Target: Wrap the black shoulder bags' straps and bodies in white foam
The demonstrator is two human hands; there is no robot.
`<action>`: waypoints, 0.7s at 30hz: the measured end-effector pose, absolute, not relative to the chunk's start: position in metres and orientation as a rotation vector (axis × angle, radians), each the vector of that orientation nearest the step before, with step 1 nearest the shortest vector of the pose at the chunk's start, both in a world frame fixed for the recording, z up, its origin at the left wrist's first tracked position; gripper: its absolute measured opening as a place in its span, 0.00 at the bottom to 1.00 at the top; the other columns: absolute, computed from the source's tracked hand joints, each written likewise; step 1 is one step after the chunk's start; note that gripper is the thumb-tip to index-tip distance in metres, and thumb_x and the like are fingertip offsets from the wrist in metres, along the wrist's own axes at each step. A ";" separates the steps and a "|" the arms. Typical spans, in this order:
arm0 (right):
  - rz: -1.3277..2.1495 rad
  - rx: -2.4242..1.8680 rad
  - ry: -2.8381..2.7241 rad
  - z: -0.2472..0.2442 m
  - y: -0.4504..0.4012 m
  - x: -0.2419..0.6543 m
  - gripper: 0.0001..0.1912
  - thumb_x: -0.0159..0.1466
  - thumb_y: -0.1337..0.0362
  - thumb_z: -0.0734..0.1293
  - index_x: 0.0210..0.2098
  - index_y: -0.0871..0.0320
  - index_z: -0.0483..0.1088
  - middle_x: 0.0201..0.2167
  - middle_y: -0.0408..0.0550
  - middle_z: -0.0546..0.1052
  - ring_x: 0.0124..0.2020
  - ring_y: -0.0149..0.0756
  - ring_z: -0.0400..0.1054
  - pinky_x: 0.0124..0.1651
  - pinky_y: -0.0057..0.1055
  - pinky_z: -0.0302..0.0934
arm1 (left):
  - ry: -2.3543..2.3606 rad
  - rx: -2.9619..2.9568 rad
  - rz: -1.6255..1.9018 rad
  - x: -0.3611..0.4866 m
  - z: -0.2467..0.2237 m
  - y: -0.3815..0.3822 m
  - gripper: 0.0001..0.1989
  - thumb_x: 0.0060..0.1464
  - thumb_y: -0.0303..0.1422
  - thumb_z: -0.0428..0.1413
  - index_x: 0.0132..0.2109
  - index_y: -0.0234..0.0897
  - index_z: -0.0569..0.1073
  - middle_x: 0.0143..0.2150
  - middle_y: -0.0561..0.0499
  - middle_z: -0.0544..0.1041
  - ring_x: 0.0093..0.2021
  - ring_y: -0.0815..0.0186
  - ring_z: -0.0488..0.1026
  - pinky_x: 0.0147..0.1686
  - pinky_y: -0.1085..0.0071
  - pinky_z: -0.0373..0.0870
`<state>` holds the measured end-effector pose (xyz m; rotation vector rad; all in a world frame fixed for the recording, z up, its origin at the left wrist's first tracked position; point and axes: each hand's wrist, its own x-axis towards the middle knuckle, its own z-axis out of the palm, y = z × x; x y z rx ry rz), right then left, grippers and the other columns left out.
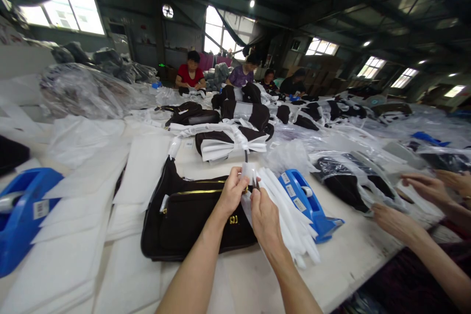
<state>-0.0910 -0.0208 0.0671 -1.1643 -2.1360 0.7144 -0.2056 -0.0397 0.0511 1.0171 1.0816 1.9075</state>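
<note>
A black handbag (198, 225) with gold zippers lies on the table in front of me. Its strap (221, 127) arches up behind it, mostly wrapped in white material. At the strap's right end, my left hand (232, 192) pinches a translucent white wrapping piece (249, 171). Close beside it, my right hand (265, 213) is closed, thumb and fingers together, on a narrow dark piece that looks like part of the strap. The fingers partly hide the gold ring there. White foam strips (283, 216) lie fanned out right of my right hand.
Blue tape dispensers stand right (305, 201) and left (27, 211). White sheets (77, 225) are layered on the left. Another black bag (221, 140) lies behind, with more bags beyond. At right, a co-worker's hands (401, 223) touch a plastic-covered bag (349, 179). Several people sit opposite.
</note>
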 end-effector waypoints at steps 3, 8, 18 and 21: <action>0.644 -1.190 -2.134 0.069 -0.018 -0.094 0.24 0.69 0.53 0.46 0.37 0.57 0.68 0.30 0.55 0.76 0.32 0.45 0.71 0.33 0.35 0.55 | 1.121 1.028 1.899 -0.206 0.049 -0.039 0.22 0.56 0.50 0.58 0.46 0.38 0.64 0.35 0.50 0.78 0.31 0.67 0.71 0.40 0.68 0.67; 0.634 -1.168 -2.196 0.075 -0.017 -0.093 0.23 0.69 0.56 0.47 0.43 0.59 0.69 0.32 0.56 0.77 0.35 0.46 0.72 0.35 0.34 0.56 | 1.093 1.045 1.877 -0.205 0.050 -0.040 0.21 0.57 0.49 0.58 0.45 0.38 0.63 0.39 0.48 0.79 0.31 0.67 0.72 0.40 0.67 0.68; 0.531 -1.249 -2.199 0.083 -0.017 -0.087 0.20 0.70 0.59 0.49 0.38 0.58 0.68 0.31 0.54 0.77 0.32 0.43 0.72 0.32 0.33 0.53 | 1.127 1.077 1.853 -0.204 0.044 -0.038 0.22 0.56 0.50 0.58 0.45 0.39 0.65 0.32 0.53 0.75 0.31 0.67 0.71 0.40 0.68 0.68; 0.510 -1.235 -2.263 0.087 -0.016 -0.084 0.19 0.71 0.59 0.50 0.37 0.57 0.68 0.28 0.51 0.76 0.30 0.43 0.71 0.31 0.32 0.52 | 1.133 1.058 1.871 -0.204 0.044 -0.038 0.22 0.56 0.51 0.58 0.46 0.38 0.65 0.34 0.52 0.76 0.31 0.67 0.71 0.39 0.68 0.67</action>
